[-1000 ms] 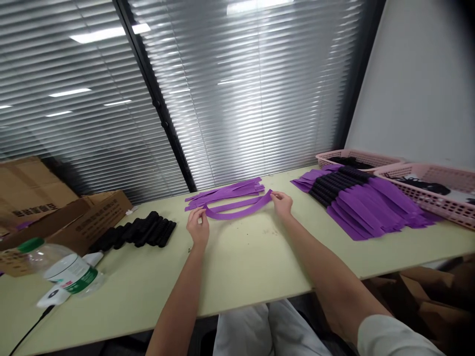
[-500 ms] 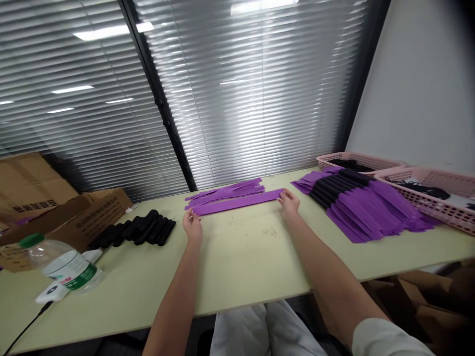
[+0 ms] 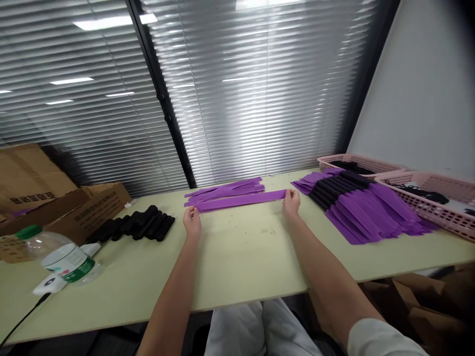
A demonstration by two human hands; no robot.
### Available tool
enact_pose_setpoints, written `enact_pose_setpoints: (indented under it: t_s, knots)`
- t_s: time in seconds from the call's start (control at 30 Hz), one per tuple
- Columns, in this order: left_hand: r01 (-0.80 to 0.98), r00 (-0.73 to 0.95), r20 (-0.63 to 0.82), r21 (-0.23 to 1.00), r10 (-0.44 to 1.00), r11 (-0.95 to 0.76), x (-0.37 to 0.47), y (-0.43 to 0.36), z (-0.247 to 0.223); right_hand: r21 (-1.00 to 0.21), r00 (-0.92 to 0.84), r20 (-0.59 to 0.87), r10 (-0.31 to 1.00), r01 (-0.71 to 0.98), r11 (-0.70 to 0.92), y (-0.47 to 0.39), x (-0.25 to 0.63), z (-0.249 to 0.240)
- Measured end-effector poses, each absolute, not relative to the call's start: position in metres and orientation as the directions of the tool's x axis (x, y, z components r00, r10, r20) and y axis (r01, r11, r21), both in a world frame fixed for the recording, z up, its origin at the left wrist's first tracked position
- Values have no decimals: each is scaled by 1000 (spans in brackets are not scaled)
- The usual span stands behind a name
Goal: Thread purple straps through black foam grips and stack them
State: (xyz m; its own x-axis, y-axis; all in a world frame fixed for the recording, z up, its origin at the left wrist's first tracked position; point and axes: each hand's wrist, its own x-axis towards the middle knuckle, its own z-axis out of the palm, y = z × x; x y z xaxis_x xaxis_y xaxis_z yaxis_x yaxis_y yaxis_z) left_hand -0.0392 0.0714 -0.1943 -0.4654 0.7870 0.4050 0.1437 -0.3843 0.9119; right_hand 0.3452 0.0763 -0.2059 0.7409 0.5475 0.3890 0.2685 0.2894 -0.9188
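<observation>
A long purple strip (image 3: 241, 200) is stretched between my two hands, just above the table (image 3: 245, 267). My left hand (image 3: 192, 221) pinches its left end, and my right hand (image 3: 291, 201) grips the right end with closed fingers. Right behind it lies a loose pile of purple strips (image 3: 230, 188). To the right of my right hand rests a row of purple strips (image 3: 371, 212) with black ribbed pieces (image 3: 332, 190) around their middles. Black ribbed pieces (image 3: 143, 223) without strips lie in a heap left of my left hand.
At the left are an open cardboard box (image 3: 96, 212), a plastic bottle (image 3: 65, 257) with a green cap and a white device (image 3: 50, 284) with a black cable. Two pink baskets (image 3: 445, 210) holding black items stand at the right. Window blinds (image 3: 237, 99) rise behind the table.
My right hand has shifted slightly right along with the strip's end, and its fingers are more closed. The strip stays held at both ends. The view has tilted a little.
</observation>
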Motion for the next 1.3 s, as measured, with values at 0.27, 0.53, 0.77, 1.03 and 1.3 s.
enact_pose_setpoints:
  t_s: [0.27,0.53,0.77,1.03,1.3]
  knots:
    - [312,-449,461,883,765,-350,-40,66,-192,-894,774,439,456,427,137,62,339,-200]
    - [369,-470,467,875,749,-314,-42,65,-193,-870,762,477,438,481,111,61,338,-201]
    - [341,-474,438,891,764,-300,-45,76,-201,-871,747,488,452,454,189,68,339,-203]
    - [315,-427,370,916,825,-247,-54,87,-211,-905,677,424,601,341,254,70,345,-203]
    - [296,-463,372,920,805,-256,-56,88,-215,-913,629,404,664,318,255,71,349,-202]
